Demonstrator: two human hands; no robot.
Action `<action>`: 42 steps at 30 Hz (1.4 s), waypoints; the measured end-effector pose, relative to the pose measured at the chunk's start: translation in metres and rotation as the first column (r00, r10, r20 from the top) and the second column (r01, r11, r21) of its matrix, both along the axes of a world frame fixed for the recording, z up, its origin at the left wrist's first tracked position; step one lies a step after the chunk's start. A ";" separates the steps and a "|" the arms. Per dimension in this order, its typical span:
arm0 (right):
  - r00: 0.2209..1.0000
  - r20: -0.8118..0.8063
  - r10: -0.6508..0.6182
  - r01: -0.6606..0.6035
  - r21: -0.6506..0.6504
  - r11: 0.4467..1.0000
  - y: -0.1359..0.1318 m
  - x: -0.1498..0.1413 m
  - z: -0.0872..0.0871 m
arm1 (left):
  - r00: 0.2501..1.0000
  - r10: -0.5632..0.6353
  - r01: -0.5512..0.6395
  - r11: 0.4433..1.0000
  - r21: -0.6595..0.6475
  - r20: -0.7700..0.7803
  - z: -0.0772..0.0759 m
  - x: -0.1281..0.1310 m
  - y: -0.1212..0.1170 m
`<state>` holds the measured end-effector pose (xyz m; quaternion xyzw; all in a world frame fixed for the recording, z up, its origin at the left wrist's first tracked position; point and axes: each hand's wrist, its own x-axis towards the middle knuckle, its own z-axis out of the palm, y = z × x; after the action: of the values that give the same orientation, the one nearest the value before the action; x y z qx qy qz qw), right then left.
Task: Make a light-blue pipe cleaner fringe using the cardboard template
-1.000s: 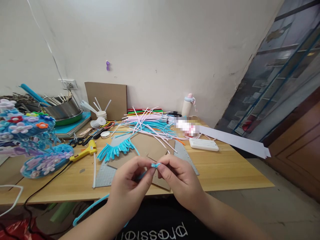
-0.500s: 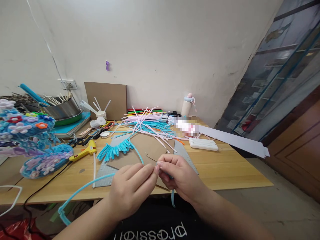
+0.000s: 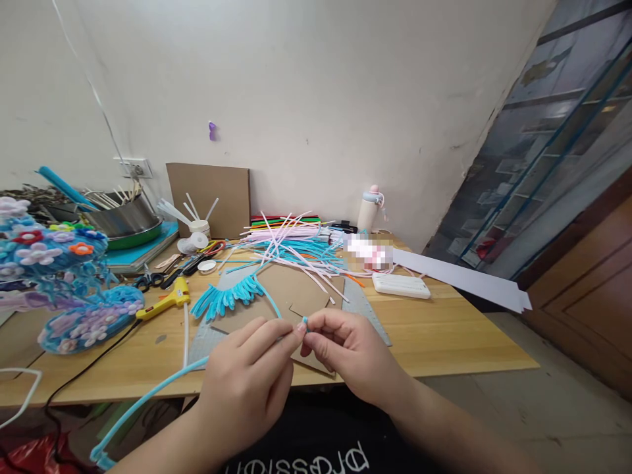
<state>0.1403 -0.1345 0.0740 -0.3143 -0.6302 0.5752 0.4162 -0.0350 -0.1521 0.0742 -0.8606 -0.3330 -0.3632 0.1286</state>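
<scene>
Both hands meet over the front edge of the table. My left hand (image 3: 249, 372) is closed on a blue pipe cleaner (image 3: 153, 390), whose long end curves out to the lower left. A small blue tip of it pokes up between the fingertips. My right hand (image 3: 350, 345) pinches at that tip, thumb against forefinger. Just beyond lies a fringe of looped blue pipe cleaners (image 3: 228, 297) on a brown cardboard sheet (image 3: 296, 286), with one blue strand running from it toward my left fingers. Most of what the fingers grip is hidden.
A yellow glue gun (image 3: 165, 301) and scissors (image 3: 148, 279) lie left, beside a flower-covered blue craft piece (image 3: 93, 319). Loose pipe cleaners (image 3: 296, 249) are heaped at the back. A bottle (image 3: 368, 210) and a white box (image 3: 401, 286) stand right.
Both hands have shifted slightly left. A blue tip now shows between the fingertips, and the strand end that hung below my right hand is out of sight. The trailing strand swung lower left.
</scene>
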 end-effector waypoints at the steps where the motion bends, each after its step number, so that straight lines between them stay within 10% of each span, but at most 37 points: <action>1: 1.000 0.009 -0.003 0.003 0.004 1.000 0.000 0.000 0.000 | 1.000 -0.002 0.002 1.000 -0.024 0.016 0.000 0.000 0.000; 13: 0.983 0.147 0.107 -0.094 -0.092 0.991 0.013 0.006 -0.004 | 0.986 -0.163 0.145 0.919 -0.367 -0.020 0.017 0.001 0.010; 31: 0.977 0.141 0.160 -0.134 -0.178 0.975 0.015 0.007 0.000 | 0.979 -0.100 0.084 0.992 -0.094 -0.180 0.015 -0.013 0.013; 33: 0.962 0.021 0.272 -0.251 -0.321 0.913 0.017 0.008 0.001 | 0.973 -0.122 0.112 0.992 -0.063 -0.194 0.016 -0.014 0.013; 39: 0.794 -0.372 0.481 -0.588 -0.671 0.452 0.025 0.013 0.000 | 0.939 -0.132 0.153 0.987 0.042 -0.318 0.023 -0.013 0.008; 42: 0.781 -0.400 0.480 -0.595 -0.710 0.376 0.025 0.013 -0.003 | 0.911 -0.115 0.169 0.980 0.105 -0.396 0.026 -0.012 0.006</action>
<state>0.1534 -0.1098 0.0715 -0.2078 -0.3360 0.9170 0.0545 -0.0469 -0.1459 0.1003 -0.9265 -0.2116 -0.2158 0.2240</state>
